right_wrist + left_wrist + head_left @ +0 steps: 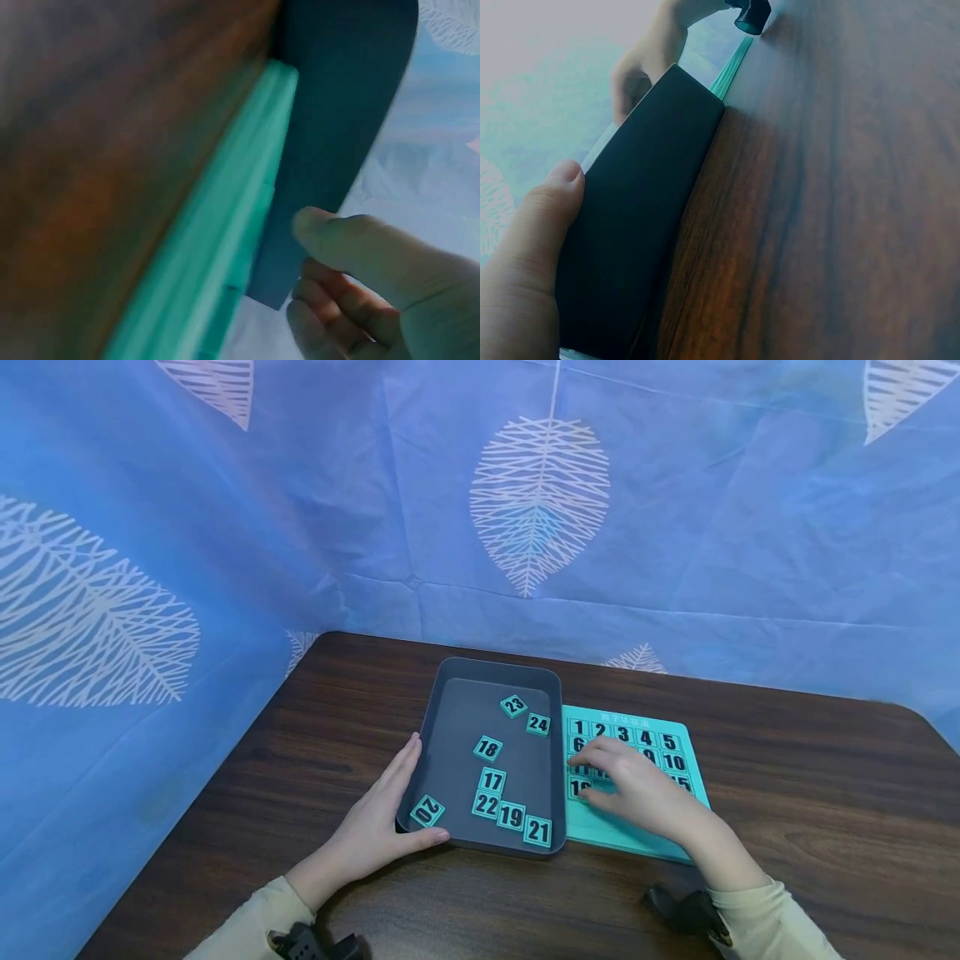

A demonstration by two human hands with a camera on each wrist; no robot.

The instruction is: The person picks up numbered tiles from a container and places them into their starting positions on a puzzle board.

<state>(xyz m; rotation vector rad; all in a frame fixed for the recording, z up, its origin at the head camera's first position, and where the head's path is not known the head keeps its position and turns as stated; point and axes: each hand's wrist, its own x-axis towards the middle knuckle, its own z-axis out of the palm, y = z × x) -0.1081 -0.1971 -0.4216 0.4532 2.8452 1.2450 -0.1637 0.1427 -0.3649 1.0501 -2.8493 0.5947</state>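
A dark grey tray (457, 727) holds several loose turquoise number tiles, among them 18 (488, 748), 22 (486, 804) and 20 (427, 811). My left hand (375, 827) touches its near left corner, the fingers straight along the left side and the thumb (551, 202) at the near wall. Right of the tray lies a turquoise number board (622, 831) with rows of numbered tiles set in it. Over the board's left part is my right hand (637, 785), fingers bent and thumb apart from them near tile 16 (577, 787). No tile shows between them; several board tiles are hidden beneath the hand.
The dark wooden table (810, 793) extends to the right of the board and in front of the tray. Behind it hangs a blue cloth (675, 527) with white leaf patterns. Dark wrist devices (686, 910) sit at both cuffs.
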